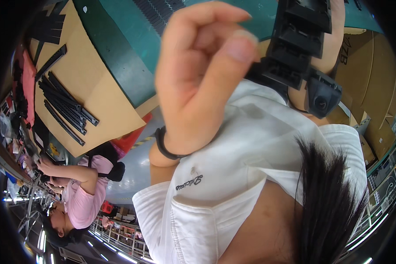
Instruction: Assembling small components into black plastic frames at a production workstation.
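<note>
My left hand (198,75) is raised in the upper middle, a black band round its wrist. Its fingers curl loosely, with the thumb apart from the index finger and nothing visible between them. To the right of it, a bunch of black plastic strips (297,42) with stepped, clip-like ends is held up by my right hand (336,42). Most of that hand, including its fingers, is hidden behind the strips. A small black camera (323,97) sits at the right wrist.
At left, a brown cardboard sheet (103,94) on a green table (103,33) bears several curved black strips (68,105). More dark strips (156,13) lie in rows farther back. Cardboard boxes (369,75) stand at right. A co-worker in pink (90,189) is at lower left.
</note>
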`<state>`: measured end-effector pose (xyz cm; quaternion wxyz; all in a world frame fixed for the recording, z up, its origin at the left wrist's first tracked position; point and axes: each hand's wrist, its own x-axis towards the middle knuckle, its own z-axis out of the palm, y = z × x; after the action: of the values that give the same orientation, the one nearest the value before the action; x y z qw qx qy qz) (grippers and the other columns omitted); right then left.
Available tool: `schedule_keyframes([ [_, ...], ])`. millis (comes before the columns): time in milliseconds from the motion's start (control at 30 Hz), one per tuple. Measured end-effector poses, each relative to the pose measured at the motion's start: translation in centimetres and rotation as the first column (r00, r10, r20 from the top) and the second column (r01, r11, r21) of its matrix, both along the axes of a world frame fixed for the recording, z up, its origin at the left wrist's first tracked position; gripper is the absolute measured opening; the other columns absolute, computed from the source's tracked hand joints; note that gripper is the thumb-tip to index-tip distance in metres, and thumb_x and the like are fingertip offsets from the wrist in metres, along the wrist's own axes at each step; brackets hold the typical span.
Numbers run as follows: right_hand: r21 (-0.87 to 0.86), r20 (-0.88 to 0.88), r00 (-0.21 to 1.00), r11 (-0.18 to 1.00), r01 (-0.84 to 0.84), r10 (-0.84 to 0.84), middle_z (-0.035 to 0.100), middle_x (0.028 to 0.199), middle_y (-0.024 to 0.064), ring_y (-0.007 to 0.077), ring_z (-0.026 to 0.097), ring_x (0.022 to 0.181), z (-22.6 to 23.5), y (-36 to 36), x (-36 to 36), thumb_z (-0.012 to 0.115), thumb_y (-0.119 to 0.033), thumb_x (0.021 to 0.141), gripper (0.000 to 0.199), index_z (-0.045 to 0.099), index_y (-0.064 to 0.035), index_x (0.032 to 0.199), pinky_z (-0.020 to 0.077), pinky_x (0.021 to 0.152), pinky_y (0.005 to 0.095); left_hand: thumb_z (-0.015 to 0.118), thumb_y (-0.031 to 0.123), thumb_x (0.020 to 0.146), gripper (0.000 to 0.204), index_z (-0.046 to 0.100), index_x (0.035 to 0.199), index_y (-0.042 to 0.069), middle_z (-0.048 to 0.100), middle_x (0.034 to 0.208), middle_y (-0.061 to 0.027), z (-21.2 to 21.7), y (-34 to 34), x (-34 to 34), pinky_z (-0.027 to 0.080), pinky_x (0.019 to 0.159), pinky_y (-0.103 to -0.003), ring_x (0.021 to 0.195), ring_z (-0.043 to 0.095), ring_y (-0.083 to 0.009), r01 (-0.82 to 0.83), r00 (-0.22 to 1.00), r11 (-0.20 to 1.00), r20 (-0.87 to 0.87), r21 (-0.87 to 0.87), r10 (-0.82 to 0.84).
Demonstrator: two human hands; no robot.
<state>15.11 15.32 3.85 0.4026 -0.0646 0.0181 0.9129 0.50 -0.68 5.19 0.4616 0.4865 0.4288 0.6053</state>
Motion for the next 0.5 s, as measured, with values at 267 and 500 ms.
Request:
schedule_keyframes([
  [267, 0.029, -0.054, 0.999, 1.0, 0.003, -0.001, 0.054, 0.066, -0.0015, 0.0105, 0.055, 0.058, 0.5, -0.9, -0.5, 0.059, -0.015, 0.099, 0.025, 0.053, -0.0073, 0.076, 0.0532, 0.062, 0.0265, 0.055, 0.018, 0.104, 0.043, 0.044, 0.14, -0.003, 0.069, 0.105, -0.0129, 0.3, -0.5, 2.0, 0.047, 0.069, -0.023, 0.081, 0.061, -0.0135, 0.236, 0.866, 0.947, 0.489, -0.219, -0.103],
  [500, 0.066, 0.139, 0.984, 0.993, 0.103, -0.111, 0.053, 0.066, -0.0013, 0.0105, 0.054, 0.057, 0.0, -1.6, -0.3, 0.059, -0.015, 0.099, 0.026, 0.052, -0.007, 0.076, 0.0525, 0.059, 0.0252, 0.061, 0.014, 0.102, 0.043, 0.046, 0.14, -0.001, 0.069, 0.105, -0.0113, 0.1, -0.7, 1.8, 0.049, 0.071, -0.024, 0.081, 0.061, -0.0134, 0.129, 0.91, 0.946, 0.415, -0.299, 0.007],
])
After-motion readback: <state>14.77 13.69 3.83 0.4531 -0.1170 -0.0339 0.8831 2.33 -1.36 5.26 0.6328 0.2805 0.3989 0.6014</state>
